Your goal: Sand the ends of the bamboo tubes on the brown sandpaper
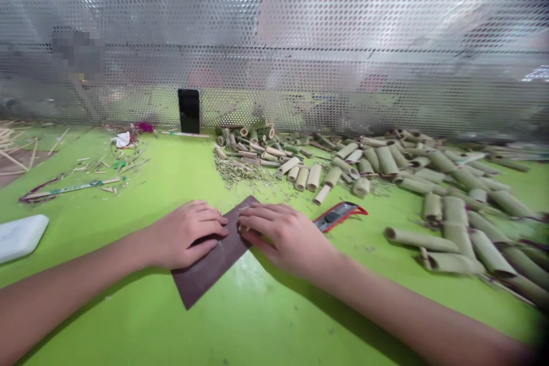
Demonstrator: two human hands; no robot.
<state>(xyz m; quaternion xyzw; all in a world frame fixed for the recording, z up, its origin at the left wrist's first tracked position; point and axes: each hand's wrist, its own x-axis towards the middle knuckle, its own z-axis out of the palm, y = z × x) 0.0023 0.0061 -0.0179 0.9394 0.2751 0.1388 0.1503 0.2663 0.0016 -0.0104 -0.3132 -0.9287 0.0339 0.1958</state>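
Observation:
A dark brown sheet of sandpaper (214,277) lies slantwise on the green tabletop. My left hand (189,234) rests on its left side, fingers stretched out and pressing it down. At the sheet's upper right, my right hand (283,234) is closed around a small bamboo piece (243,229). Only a pale end of that piece shows beneath the fingertips, held against the sandpaper. Just beyond my right hand lies a red and grey utility knife (338,216), partly hidden by the hand.
Cut bamboo tubes (388,160) are heaped at the right and back, with shavings (240,171) beside them. A phone (189,111) leans on the perforated metal screen (274,28). Thin sticks (12,146) and a white block (21,237) lie at left on the green table (257,320).

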